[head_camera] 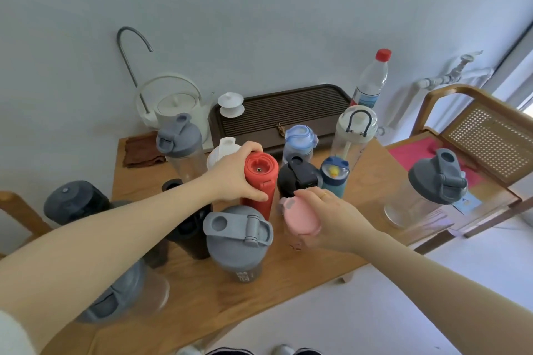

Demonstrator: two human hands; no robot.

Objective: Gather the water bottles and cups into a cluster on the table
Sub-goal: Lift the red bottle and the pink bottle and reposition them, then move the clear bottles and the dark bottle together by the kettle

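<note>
Red bottle (259, 181) upright, left hand (233, 174) grip clenched round top (pink-lidded cup (301, 217) under right hand (331, 216) grip).

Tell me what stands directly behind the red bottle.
A white-lidded cup stands behind the red plastic bottle; the left hand gripping the bottle covers its body.

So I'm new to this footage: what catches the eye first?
Two hands meet mid-table: the left hand grips a red bottle, the right hand holds a pink cup. Grey-lidded shakers crowd around them.
</note>
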